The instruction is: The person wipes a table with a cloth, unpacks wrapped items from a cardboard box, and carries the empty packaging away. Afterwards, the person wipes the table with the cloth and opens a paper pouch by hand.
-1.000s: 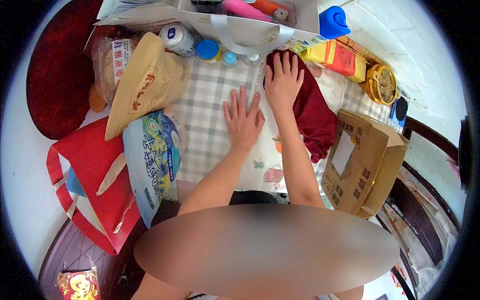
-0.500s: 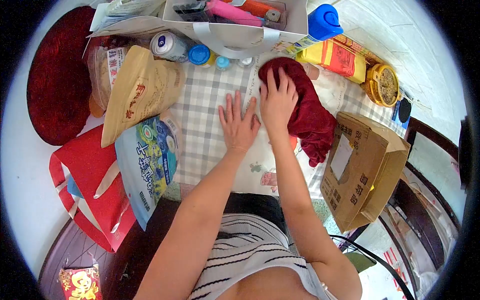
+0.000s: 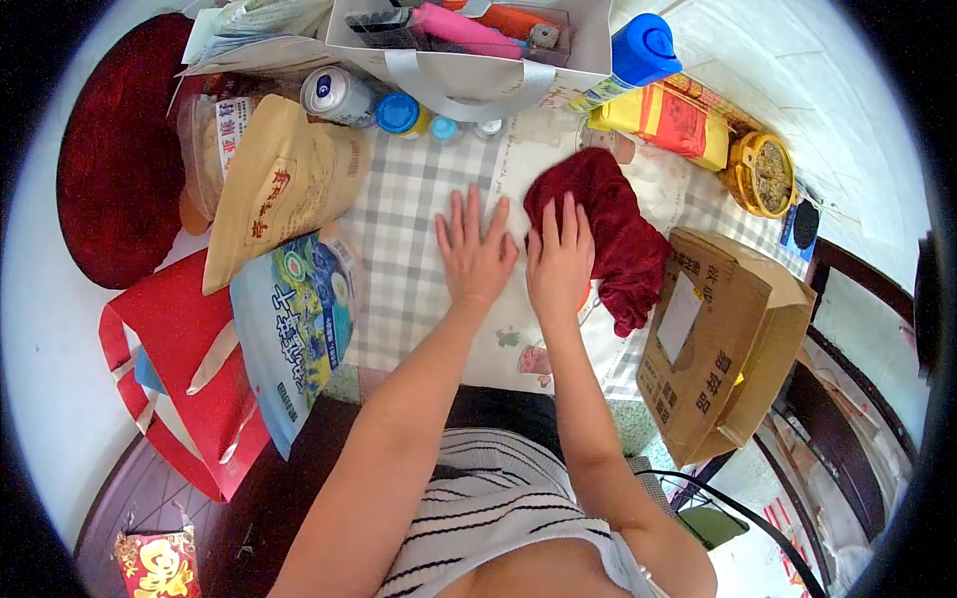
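Observation:
A dark red cloth [image 3: 618,219] lies bunched on the checked tablecloth [image 3: 399,199], right of the middle. On its left edge rests my right hand [image 3: 560,261], palm down, with the fingers stretched over the fabric. Flat on the tablecloth beside it is my left hand [image 3: 476,254], fingers spread, holding nothing. A narrow gap separates the two hands. A small orange-red patch shows next to my right wrist, partly covered, and I cannot tell what it is.
At right stands an open cardboard box [image 3: 708,339]. Along the back are a white gift bag [image 3: 469,75], a can [image 3: 334,95], a blue-capped spray can [image 3: 638,55] and a yellow jar [image 3: 761,174]. Brown paper [image 3: 289,189], blue [image 3: 294,319] and red [image 3: 189,369] bags line the left.
My right hand has pulled back toward me, and the cloth's far end has come nearer with it, bunching up more. My left hand has stayed in place.

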Available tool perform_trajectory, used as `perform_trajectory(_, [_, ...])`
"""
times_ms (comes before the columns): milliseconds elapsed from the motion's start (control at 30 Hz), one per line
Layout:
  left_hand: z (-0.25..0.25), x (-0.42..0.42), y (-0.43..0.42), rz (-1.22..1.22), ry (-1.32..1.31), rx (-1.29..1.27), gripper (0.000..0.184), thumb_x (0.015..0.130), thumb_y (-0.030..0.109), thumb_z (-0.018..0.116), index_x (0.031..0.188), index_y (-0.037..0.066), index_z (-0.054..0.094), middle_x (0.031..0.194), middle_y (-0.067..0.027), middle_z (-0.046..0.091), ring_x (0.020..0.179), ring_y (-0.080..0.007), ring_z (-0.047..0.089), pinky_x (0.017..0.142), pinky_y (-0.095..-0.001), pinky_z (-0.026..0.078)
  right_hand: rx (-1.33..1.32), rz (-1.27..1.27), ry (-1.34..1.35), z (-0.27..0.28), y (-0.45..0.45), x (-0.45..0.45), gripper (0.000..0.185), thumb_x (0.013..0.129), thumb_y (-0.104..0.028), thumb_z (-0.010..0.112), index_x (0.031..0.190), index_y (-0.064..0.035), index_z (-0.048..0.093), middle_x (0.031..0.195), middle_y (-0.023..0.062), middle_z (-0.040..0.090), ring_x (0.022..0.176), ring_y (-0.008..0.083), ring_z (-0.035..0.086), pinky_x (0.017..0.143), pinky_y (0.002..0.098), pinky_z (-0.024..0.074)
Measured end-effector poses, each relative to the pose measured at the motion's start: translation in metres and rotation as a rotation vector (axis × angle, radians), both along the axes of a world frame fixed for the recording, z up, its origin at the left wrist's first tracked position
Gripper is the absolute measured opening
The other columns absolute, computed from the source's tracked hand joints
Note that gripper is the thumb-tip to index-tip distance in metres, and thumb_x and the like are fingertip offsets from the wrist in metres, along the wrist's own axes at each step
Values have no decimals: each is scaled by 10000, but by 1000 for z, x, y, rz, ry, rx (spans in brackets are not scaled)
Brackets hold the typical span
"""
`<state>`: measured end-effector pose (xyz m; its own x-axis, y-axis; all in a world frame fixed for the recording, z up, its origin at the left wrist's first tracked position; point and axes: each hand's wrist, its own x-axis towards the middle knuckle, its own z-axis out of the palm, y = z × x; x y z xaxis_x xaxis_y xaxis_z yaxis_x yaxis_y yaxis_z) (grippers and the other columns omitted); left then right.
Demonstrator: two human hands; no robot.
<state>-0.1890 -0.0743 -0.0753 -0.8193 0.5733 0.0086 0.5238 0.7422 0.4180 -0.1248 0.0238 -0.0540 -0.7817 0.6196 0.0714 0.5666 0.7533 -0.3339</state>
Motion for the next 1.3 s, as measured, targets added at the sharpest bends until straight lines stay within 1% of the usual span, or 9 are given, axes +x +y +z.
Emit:
perform_trajectory(233, [-4, 2, -2, 3, 40, 1, 550, 822, 234, 596, 1363, 237, 502, 1523, -132, 287, 1413, -353, 235, 1139, -555, 136, 91, -99, -38, -1, 48, -48, 407, 903, -272, 564, 1262, -82, 556, 1445, 158, 419, 1292, 372, 414, 930, 529, 425])
perform_trajectory(433, [-4, 2, 0, 12, 39, -10, 538, 827, 242, 593, 1358, 237, 507, 1524, -132, 286, 1410, -352, 244, 1136, -559, 150, 44, -35, -115, 2, 1, 21, 573, 878, -319, 590, 1387, -98, 449, 1488, 180, 341, 1280, 390, 406, 1008, 509, 356])
perform_trajectory(600, [-4, 0, 0, 9, 50, 21, 551, 821, 245, 595, 1364, 237, 501, 1515, -140, 307, 1407, -358, 253, 1124, -570, 171, 10, -133, -113, 0, 50, 0, 544, 907, -344, 561, 1370, -80, 452, 1492, 191, 329, 1203, 432, 463, 899, 505, 475])
perform_trajectory(700, [-2, 5, -5, 3, 32, 8, 557, 825, 248, 592, 1372, 238, 490, 1513, -139, 309, 1408, -357, 252, 1125, -568, 171, 142, -174, -57, -6, 68, -13, 532, 922, -322, 548, 1374, -62, 442, 1479, 209, 338, 1253, 437, 429, 952, 494, 446])
perform_trajectory(833, [-3, 1, -1, 0, 78, -12, 571, 826, 253, 594, 1384, 247, 472, 1508, -142, 318, 1404, -358, 264, 1121, -571, 184, 94, -31, -74, -4, 7, 42, 581, 903, -275, 576, 1419, -74, 400, 1489, 219, 321, 1300, 420, 394, 956, 477, 442])
perform_trajectory(1033, [-4, 1, -2, -1, 79, 31, 541, 829, 254, 593, 1361, 237, 501, 1503, -148, 326, 1403, -359, 263, 1118, -575, 188, -158, 11, -83, 9, 5, 58, 535, 925, -236, 533, 1421, -81, 406, 1508, 203, 294, 1308, 464, 356, 1030, 483, 382])
perform_trajectory(1100, [-5, 0, -2, 0, 89, 38, 540, 829, 253, 594, 1360, 233, 502, 1499, -149, 332, 1401, -360, 267, 1117, -574, 190, -84, -45, -57, 9, 24, 31, 527, 920, -210, 542, 1415, -86, 410, 1503, 183, 313, 1304, 427, 381, 987, 454, 427])
perform_trajectory(1167, [-5, 6, -4, -4, 90, 44, 539, 828, 251, 594, 1359, 230, 504, 1496, -149, 338, 1399, -361, 270, 1117, -573, 192, -19, -75, -25, 3, 19, 26, 495, 927, -182, 528, 1395, -58, 425, 1488, 188, 335, 1304, 428, 379, 1027, 461, 390])
perform_trajectory(1300, [-5, 2, -2, -4, 105, 52, 525, 835, 253, 591, 1352, 218, 512, 1486, -155, 350, 1390, -368, 281, 1114, -573, 194, -45, 162, -166, 7, -33, 97, 492, 889, -157, 562, 1354, -30, 465, 1477, 162, 366, 1367, 369, 326, 1079, 501, 323])
